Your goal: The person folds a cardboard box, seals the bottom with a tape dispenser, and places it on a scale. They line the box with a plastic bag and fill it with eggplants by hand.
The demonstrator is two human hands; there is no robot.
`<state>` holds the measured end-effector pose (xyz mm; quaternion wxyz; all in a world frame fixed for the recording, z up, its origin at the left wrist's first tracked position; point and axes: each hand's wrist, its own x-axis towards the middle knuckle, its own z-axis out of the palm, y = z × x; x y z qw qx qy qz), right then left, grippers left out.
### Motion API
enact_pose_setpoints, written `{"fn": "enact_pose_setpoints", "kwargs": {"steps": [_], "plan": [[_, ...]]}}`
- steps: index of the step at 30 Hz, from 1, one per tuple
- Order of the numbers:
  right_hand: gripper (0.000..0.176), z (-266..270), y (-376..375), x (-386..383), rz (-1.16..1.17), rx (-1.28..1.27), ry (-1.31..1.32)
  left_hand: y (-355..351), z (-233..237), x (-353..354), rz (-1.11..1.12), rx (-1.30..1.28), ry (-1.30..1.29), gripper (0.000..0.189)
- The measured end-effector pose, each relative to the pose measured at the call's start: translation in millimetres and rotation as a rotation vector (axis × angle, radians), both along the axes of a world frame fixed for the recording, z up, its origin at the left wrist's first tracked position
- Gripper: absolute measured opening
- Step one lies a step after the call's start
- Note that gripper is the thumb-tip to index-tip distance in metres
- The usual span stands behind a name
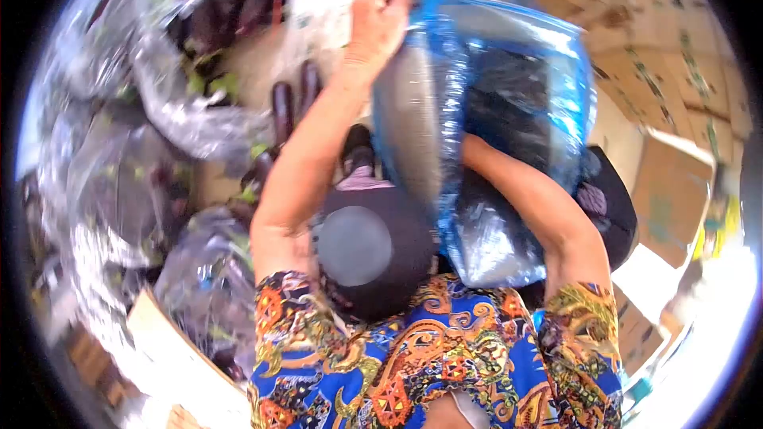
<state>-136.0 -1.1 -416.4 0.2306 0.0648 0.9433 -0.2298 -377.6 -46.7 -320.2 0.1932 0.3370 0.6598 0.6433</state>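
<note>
My left hand [377, 28] is closed on the upper left edge of a blue see-through plastic bag [449, 103], holding it up in front of my lap. The bag's mouth is wide, and its inside looks dark and shiny. My right forearm [520, 191] reaches into the bag; the hand lies inside, its fingers hidden. Left of the bag, two dark purple eggplants [282, 111] lie near my left forearm. More eggplants [230, 16] with green leaves are heaped within an opened clear plastic bag [171, 115].
Several clear plastic bags [119, 183] of dark produce crowd the left side. Flattened cardboard boxes [644, 48] are piled at the upper right, with another cardboard piece [675, 191] below. My dark-clad knee [373, 246] is close to the bag's left side.
</note>
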Motion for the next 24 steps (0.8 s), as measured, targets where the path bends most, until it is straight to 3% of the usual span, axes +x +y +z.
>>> {"fn": "enact_pose_setpoints", "kwargs": {"steps": [3, 5, 10, 13, 15, 18, 21, 22, 24], "plan": [[0.03, 8.7, 4.6, 2.8, 0.044, 0.04, 0.085, -60.8, 4.2, -0.7, 0.148, -0.031, -0.004, 0.015], [0.031, 27.2, 7.3, 4.4, 0.082, 0.075, 0.152, -113.8, -23.8, 16.1, 0.314, -0.138, 0.142, 0.015], [0.034, 74.8, 17.0, 11.1, 0.151, 0.128, 0.308, -244.1, -78.6, 82.1, 0.386, -0.445, 0.103, 0.013], [0.034, 90.4, 20.7, 21.7, 0.097, 0.112, 0.204, -293.2, -81.7, 79.8, 0.476, -0.53, 0.21, 0.022], [0.034, 89.0, 17.1, 23.7, 0.056, 0.09, 0.123, -300.1, -84.5, 55.6, 0.534, -0.586, 0.485, 0.033], [0.033, 66.8, 7.8, 11.0, -0.007, 0.057, 0.024, -286.5, -92.4, 13.8, 0.482, -0.686, 0.526, 0.054], [0.033, 43.0, 4.7, 1.6, -0.051, 0.048, -0.053, -262.4, -118.3, -2.4, 0.318, -1.032, 0.172, 0.065], [0.033, 40.7, 2.1, -1.0, -0.061, 0.049, -0.076, -260.5, -126.4, -4.2, 0.321, -1.02, 0.219, 0.073], [0.033, 46.0, 0.5, -1.3, -0.068, 0.045, -0.115, -261.3, -140.8, -13.4, 0.378, -0.845, 0.04, 0.061]]}}
